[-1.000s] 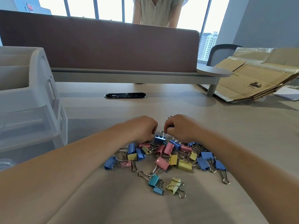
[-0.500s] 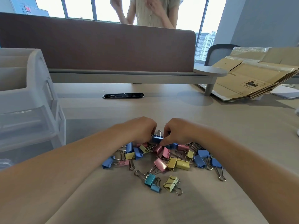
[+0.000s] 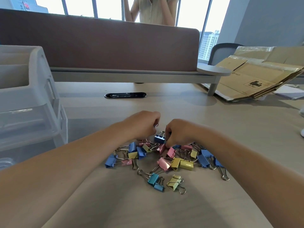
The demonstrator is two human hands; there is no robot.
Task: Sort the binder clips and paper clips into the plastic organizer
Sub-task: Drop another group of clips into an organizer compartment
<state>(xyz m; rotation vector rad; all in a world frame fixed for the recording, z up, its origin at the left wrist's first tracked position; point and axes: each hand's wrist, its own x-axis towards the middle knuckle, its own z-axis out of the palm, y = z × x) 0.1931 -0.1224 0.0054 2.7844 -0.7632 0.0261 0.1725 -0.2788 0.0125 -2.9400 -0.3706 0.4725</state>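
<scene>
- Two hands in the binder clip pile [image 3: 164, 162], both at its far edge, knuckles up.
- left hand [image 3: 143, 125]: fingers curled tight. A wire loop [image 3: 156, 124] pokes out at the fingertips. I read that as a clip held inside, body hidden.
- right hand [image 3: 179, 134]: fingers curled, pinching the handle of the blue binder clip [image 3: 159, 139], which stands up at the pile's far edge. Thumb is down by a pink clip [image 3: 161, 148].
- plastic organizer [image 3: 37, 79] sits well left of the pile, apart from it. I see nothing from the pile in it.
- No paper clips that I can pick out in the pile; too small to tell.
- Step in hand, my read: get the blue binder clip free of the tangle.
- To do it well, I'd lift straight up off the pile, slowly. The handles likely hook each other and drag neighbours along.
- If it swings on the wire, I'd re-pinch on the body.
- One clip per hand, then carry left of the pile to the organizer. Pick one compartment for binder clips and stick to it.
</scene>
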